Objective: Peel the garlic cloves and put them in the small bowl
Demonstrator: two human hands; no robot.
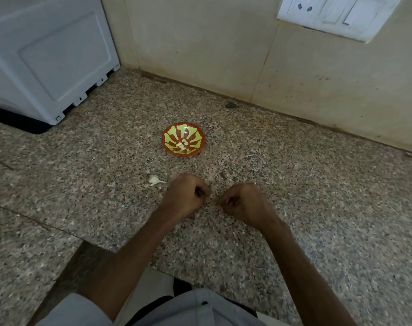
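Ahead of left grip and right grip sits small bowl. Both curl closed, contents indiscernible. Peeling judged in hand; forward drop next.

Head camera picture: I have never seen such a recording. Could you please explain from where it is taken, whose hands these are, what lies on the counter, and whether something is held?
No machine here: a person wears one camera on the head, so you look forward and down along their arms. The left hand and the right hand are close together above a speckled stone counter, fingers curled; whether they pinch something is too small to tell. Beyond them stands a small red bowl with a yellow-green pattern, holding a few pale peeled cloves. One white garlic piece lies on the counter, left of the left hand. A white appliance stands far left; a wall socket plate is top right.
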